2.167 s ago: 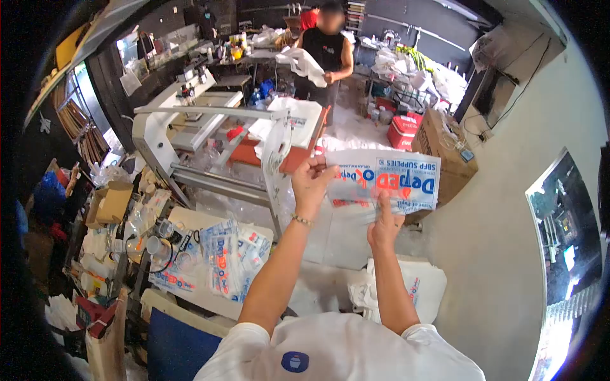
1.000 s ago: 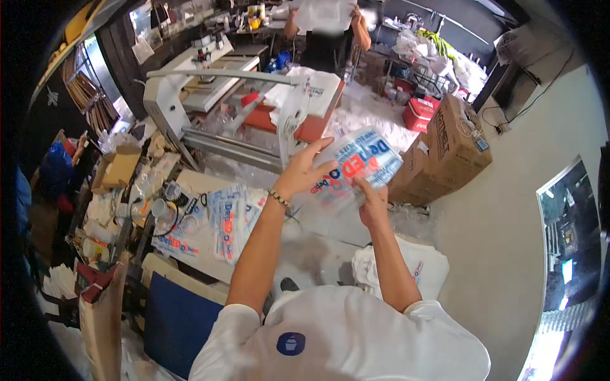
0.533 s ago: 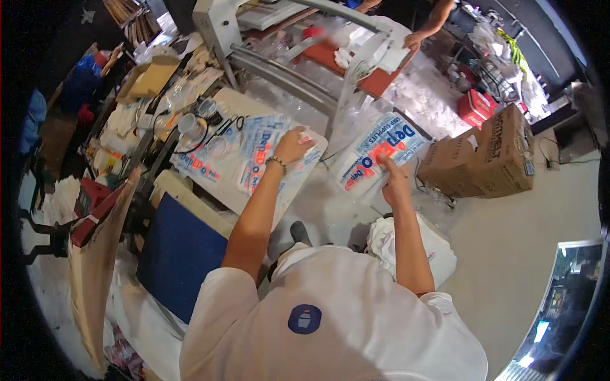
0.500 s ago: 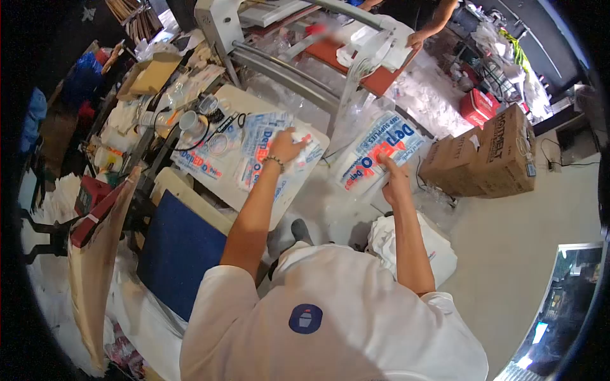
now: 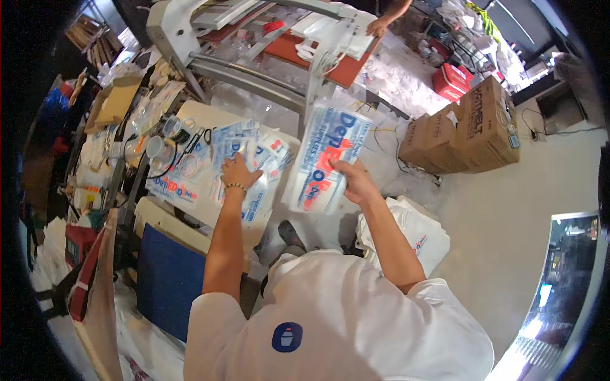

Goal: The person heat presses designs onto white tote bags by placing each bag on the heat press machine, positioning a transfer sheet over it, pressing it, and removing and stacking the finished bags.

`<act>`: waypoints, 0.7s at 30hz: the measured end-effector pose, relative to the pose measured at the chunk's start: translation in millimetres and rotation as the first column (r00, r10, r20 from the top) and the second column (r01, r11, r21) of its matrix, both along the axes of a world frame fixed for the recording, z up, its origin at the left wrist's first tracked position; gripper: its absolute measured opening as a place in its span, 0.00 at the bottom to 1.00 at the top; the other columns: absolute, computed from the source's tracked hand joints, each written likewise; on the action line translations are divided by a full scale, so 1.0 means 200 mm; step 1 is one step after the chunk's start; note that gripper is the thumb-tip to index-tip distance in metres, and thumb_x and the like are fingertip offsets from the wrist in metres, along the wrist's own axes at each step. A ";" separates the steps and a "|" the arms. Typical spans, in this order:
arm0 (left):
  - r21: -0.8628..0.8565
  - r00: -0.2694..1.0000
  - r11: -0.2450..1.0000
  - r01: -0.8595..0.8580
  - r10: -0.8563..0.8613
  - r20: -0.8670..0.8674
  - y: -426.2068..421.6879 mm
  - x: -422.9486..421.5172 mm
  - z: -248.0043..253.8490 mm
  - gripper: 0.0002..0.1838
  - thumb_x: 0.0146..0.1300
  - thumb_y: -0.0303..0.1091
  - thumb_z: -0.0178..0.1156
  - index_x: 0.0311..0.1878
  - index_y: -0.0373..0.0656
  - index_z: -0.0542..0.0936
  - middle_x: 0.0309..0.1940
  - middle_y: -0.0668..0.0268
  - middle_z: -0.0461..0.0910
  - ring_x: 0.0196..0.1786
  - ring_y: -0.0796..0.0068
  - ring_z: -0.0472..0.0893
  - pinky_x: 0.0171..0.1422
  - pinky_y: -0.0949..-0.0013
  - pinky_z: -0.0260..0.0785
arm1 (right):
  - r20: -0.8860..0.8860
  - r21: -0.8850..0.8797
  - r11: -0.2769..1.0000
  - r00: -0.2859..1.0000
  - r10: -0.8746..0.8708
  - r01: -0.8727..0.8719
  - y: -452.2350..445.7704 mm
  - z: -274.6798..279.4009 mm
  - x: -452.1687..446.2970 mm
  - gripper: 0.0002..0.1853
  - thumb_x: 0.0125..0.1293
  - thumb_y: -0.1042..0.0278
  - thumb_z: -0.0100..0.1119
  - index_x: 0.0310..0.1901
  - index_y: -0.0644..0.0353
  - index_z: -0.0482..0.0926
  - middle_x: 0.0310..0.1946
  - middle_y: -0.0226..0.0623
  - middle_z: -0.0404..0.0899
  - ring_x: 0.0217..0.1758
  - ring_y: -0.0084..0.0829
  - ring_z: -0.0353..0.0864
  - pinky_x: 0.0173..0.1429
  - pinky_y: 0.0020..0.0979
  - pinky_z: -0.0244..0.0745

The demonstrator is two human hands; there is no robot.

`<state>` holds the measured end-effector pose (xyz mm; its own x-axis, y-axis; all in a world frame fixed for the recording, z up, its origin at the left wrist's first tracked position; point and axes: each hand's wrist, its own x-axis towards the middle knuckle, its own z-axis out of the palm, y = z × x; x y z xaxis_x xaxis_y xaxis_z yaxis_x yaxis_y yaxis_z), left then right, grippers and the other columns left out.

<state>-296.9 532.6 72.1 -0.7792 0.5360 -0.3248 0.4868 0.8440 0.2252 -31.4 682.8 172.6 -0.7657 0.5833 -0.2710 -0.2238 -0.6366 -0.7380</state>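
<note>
My right hand grips the lower right edge of a white printed plastic bag with blue and red lettering, thumb on top. The bag is tilted above the floor, just right of a pale table. My left hand, with a beaded bracelet, lies spread on a loose pile of similar printed bags on that table. Clear cups and a roll of tape are to the left of the pile.
A metal machine frame rises beyond the table. Cardboard boxes and a red cooler are at the right. White folded cloths are stacked near my right arm. A co-worker's hand is at the far red platen.
My left hand has left the held bag and moved down onto the pile, its fingers now spread. My right hand has lowered the bag beside the table. The view has tilted down.
</note>
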 end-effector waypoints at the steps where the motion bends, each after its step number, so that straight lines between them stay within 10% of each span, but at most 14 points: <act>1: -0.007 1.000 1.000 0.009 -0.009 0.005 0.00 -0.01 -0.01 0.56 0.43 0.59 0.73 0.72 0.45 0.58 0.69 0.42 0.57 0.72 0.41 0.59 0.67 0.39 0.62 | -0.001 -0.007 1.000 1.000 0.021 -0.021 0.00 0.00 0.00 0.22 0.65 0.73 0.62 0.60 0.63 0.70 0.53 0.41 0.79 0.53 0.34 0.82 0.59 0.40 0.79; 9: 0.008 0.992 0.993 0.115 -0.115 -0.047 -0.02 -0.05 -0.12 0.57 0.43 0.58 0.73 0.72 0.42 0.57 0.67 0.36 0.60 0.69 0.36 0.62 0.68 0.40 0.60 | -0.013 -0.036 0.998 0.998 0.058 -0.059 -0.01 -0.04 -0.02 0.22 0.65 0.72 0.62 0.59 0.61 0.71 0.53 0.39 0.79 0.54 0.32 0.81 0.60 0.38 0.78; 16: 0.101 0.964 0.962 0.252 -0.240 -0.115 -0.04 -0.18 -0.12 0.23 0.58 0.32 0.58 0.57 0.37 0.71 0.52 0.37 0.75 0.46 0.38 0.81 0.52 0.47 0.75 | 0.080 -0.011 0.996 0.993 0.087 -0.087 -0.04 -0.13 -0.05 0.21 0.66 0.73 0.60 0.59 0.64 0.71 0.53 0.40 0.80 0.53 0.33 0.81 0.60 0.37 0.76; 21: 0.120 0.970 0.963 0.243 -0.238 -0.054 -0.08 -0.42 0.04 0.31 0.58 0.32 0.55 0.68 0.46 0.63 0.42 0.40 0.81 0.45 0.41 0.82 0.51 0.44 0.73 | 0.245 0.027 0.998 0.968 0.049 -0.057 -0.05 -0.24 -0.09 0.21 0.65 0.77 0.56 0.60 0.65 0.70 0.53 0.41 0.79 0.52 0.33 0.80 0.59 0.36 0.76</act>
